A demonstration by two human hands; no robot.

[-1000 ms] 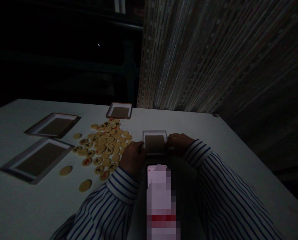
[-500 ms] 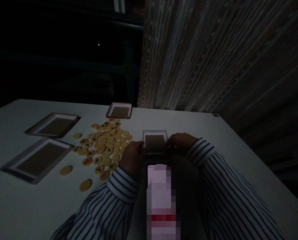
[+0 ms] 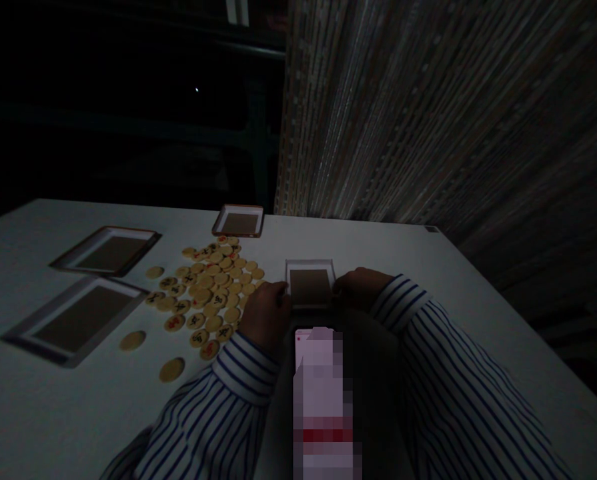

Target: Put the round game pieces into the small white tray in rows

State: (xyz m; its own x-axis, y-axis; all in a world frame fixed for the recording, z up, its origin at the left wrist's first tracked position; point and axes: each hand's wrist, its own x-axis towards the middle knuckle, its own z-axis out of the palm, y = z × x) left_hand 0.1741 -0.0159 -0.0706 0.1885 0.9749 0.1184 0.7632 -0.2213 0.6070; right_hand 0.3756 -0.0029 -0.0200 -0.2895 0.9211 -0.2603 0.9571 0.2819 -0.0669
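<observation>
In dim light, a small shallow rectangular box with pale sides and a brown bottom sits in front of me on the white table. My left hand, fingers closed, grips its left edge. The fingers of my right hand are curled on the opposite edge. Just left of my left hand lies a loose heap of round wooden Chinese chess pieces, some showing red or black characters, others blank side up. Shadow hides most of my fingertips.
Three similar shallow boxes lie around the heap: a far box, a left box and a nearer left box. A lit phone screen, partly pixelated, is below my hands. A ribbed, curtain-like surface rises behind the table.
</observation>
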